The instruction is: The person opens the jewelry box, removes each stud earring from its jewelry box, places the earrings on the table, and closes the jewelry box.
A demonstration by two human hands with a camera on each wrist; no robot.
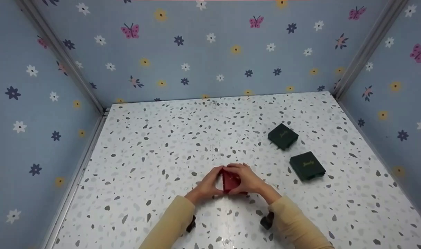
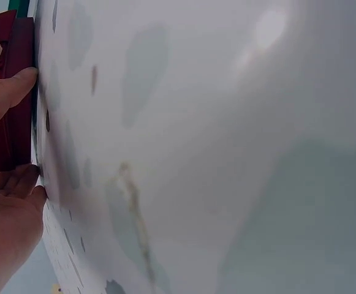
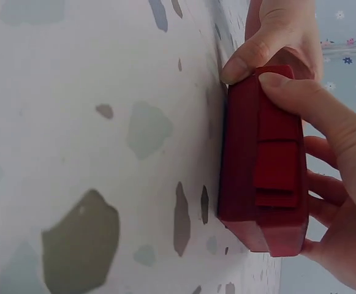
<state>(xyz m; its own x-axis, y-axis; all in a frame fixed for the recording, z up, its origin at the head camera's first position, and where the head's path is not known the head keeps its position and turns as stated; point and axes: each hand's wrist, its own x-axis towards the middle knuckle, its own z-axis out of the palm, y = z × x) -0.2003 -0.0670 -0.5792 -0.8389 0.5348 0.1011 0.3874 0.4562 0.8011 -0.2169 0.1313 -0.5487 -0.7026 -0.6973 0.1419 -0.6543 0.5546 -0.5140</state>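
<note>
A small red box (image 1: 230,181) with a flap on its front side rests on the speckled tabletop, between both hands. My left hand (image 1: 207,183) curves around its left side, thumb at the near edge and fingertips at the far one. From the right, my right hand (image 1: 247,178) grips the box, covering part of its top. Up close in the right wrist view, the right thumb (image 3: 282,86) lies on the red box (image 3: 242,159) beside the left thumb (image 3: 245,61). In the left wrist view the red box (image 2: 19,122) is partly cut off by the frame edge.
Two dark green boxes with gold lettering sit to the right: one green box (image 1: 283,136) farther back, the other green box (image 1: 307,166) nearer. Patterned blue panels (image 1: 210,52) enclose the speckled table (image 1: 155,138) at the back and both sides.
</note>
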